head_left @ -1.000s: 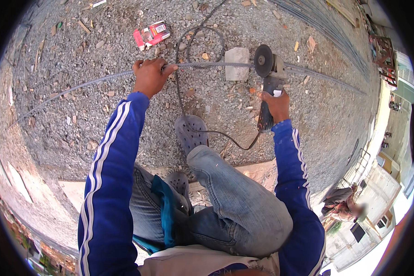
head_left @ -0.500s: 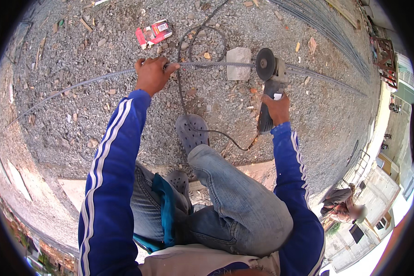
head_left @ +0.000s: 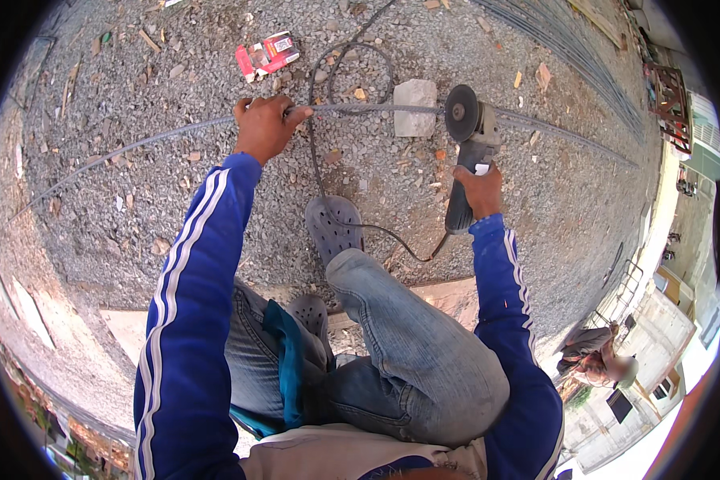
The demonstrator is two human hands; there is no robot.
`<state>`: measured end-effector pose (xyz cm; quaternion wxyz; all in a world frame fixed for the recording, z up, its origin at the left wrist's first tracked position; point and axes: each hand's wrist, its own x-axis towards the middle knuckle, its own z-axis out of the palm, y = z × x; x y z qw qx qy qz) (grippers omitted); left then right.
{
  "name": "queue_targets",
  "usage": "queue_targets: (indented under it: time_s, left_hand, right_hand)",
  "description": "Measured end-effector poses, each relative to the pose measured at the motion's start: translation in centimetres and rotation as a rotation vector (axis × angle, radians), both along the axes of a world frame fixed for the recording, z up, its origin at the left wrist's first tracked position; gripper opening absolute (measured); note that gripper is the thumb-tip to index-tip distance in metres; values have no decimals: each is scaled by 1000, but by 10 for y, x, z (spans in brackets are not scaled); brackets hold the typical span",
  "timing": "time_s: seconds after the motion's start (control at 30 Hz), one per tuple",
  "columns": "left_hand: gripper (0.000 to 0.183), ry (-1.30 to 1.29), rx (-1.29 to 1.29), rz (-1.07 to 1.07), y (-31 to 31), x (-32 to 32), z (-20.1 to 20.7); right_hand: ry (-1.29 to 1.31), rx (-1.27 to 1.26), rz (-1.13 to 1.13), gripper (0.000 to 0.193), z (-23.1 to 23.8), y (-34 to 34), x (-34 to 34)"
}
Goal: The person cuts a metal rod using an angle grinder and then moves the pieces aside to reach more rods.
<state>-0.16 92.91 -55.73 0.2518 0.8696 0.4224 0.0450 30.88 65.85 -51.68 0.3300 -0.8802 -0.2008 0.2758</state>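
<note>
My left hand (head_left: 266, 126) is closed around a long, thin ribbed steel bar (head_left: 352, 107), with the thumb pointing right along it. The bar runs crosswise over the gravel and rests on a pale stone block (head_left: 414, 120). Just right of that block, my right hand (head_left: 482, 192) grips the body of an angle grinder (head_left: 476, 154). Its dark round disc (head_left: 461, 113) is at the bar, covering a short stretch of it; the exact contact is hidden. From the grinder's near end a black power cord (head_left: 400, 239) trails off to the left.
Around me lies gravel with wood scraps and a torn red box (head_left: 268, 56). The cord loops (head_left: 391, 76) beyond the bar. More steel bars (head_left: 568, 56) lie at the far right. My shoe (head_left: 334, 228) is close to the cord. Another person (head_left: 596, 360) is off to the right.
Orange sparks by the grinder's near end have gone; one small glint shows over my right sleeve. The bar between my left hand and the block sits slightly farther away. Both grips stay the same.
</note>
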Motion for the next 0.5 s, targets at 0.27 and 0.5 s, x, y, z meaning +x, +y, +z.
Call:
queue_targets:
  time_s: [0.27, 0.5]
  left_hand:
    - [48, -18, 48, 10, -2, -2, -5]
    - [48, -27, 52, 6, -2, -2, -5]
  right_hand:
    - [-18, -12, 5, 45, -1, 4, 4]
    - [-53, -26, 24, 46, -1, 6, 5]
